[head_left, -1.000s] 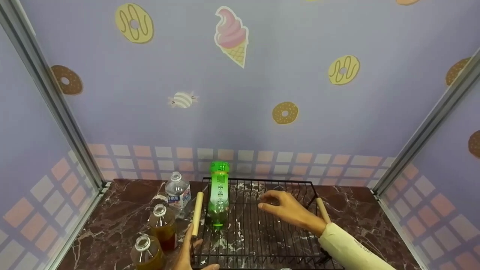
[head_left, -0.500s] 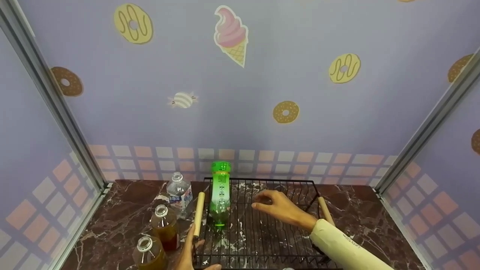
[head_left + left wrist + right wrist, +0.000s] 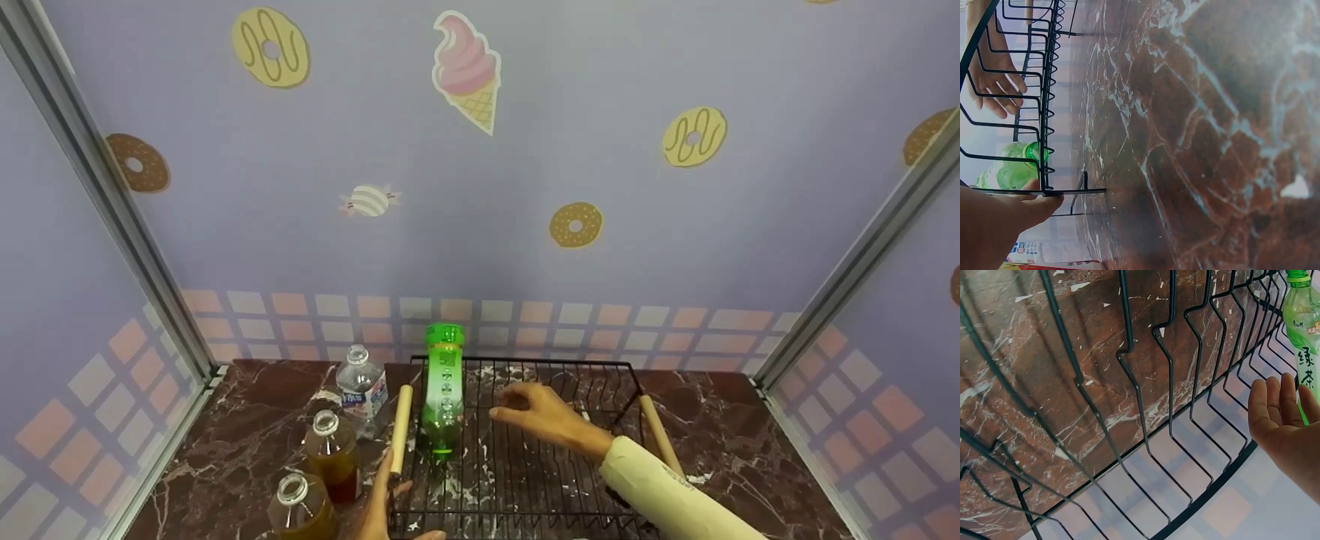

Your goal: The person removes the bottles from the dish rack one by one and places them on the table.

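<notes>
A black wire dish rack (image 3: 540, 361) with wooden handles stands on the counter. Inside its left side, a green tea bottle (image 3: 442, 390) is upside down, its neck toward the rack's floor. My left hand (image 3: 375, 510) grips the rack's front left part below the left handle (image 3: 402, 429); in the left wrist view its thumb and a finger lie about the wire frame. Over the middle of the rack, my right hand (image 3: 551, 416) holds nothing, its fingers loosely bent. It is right of the bottle and apart from it in the head view.
Left of the rack stand a clear bottle (image 3: 364, 390) and two uncapped bottles of brown liquid, one nearer (image 3: 301, 510) and one farther (image 3: 334, 461). The marble-patterned counter (image 3: 247, 420) ends at a patterned back wall (image 3: 525, 262). The right wooden handle (image 3: 660, 435) is beside my right forearm.
My right hand has moved left across the rack, closer to the green tea bottle. My left hand stays on the rack, and the head view has shifted slightly.
</notes>
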